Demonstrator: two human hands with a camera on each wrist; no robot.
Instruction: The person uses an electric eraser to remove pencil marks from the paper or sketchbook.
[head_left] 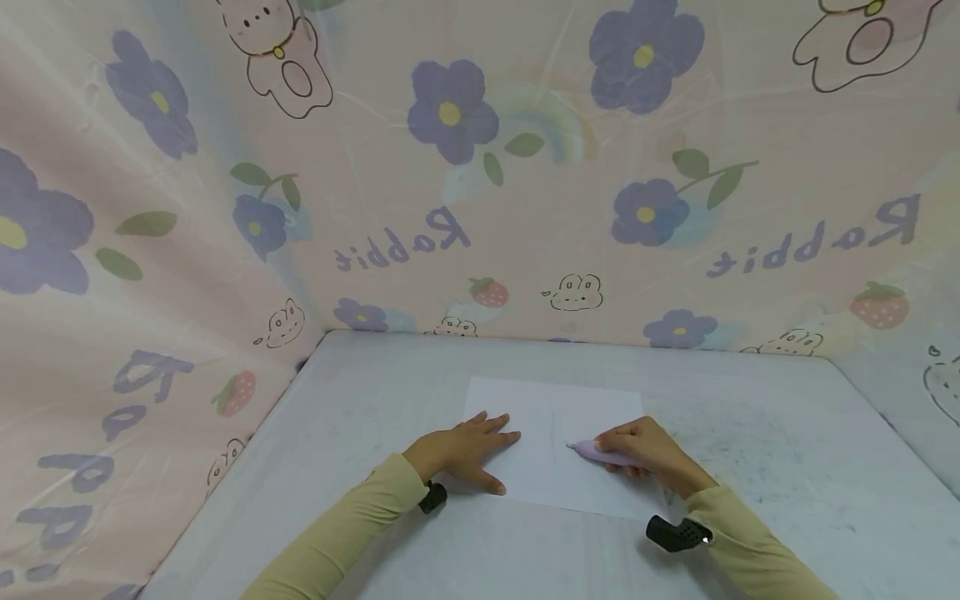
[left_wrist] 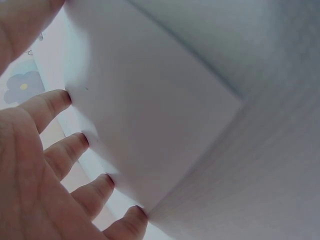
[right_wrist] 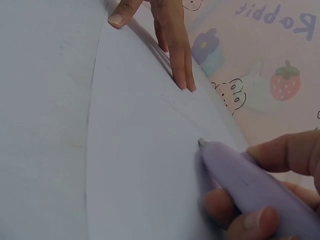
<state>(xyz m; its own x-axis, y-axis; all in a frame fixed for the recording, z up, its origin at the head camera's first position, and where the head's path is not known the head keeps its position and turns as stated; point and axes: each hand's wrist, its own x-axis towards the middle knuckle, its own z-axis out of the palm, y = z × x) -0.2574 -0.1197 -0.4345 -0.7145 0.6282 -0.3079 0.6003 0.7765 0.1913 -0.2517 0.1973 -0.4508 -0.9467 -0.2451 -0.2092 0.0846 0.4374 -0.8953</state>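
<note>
A white sheet of paper (head_left: 525, 479) lies flat on the table, with a faint straight line near its middle. My left hand (head_left: 468, 450) presses on the sheet's left part with fingers spread; in the left wrist view the fingertips (left_wrist: 62, 97) touch the paper (left_wrist: 150, 100). My right hand (head_left: 645, 454) grips a light purple utility knife (head_left: 603, 454) over the right half of the sheet. In the right wrist view the short metal-looking tip of the knife (right_wrist: 250, 185) points toward the faint line; whether it touches the paper I cannot tell.
The pale table (head_left: 390, 383) carries faint smudges on its right side. A patterned curtain (head_left: 525, 192) with flowers and rabbits stands along the back and sides. Black wrist cameras (head_left: 675, 533) sit close to the tabletop.
</note>
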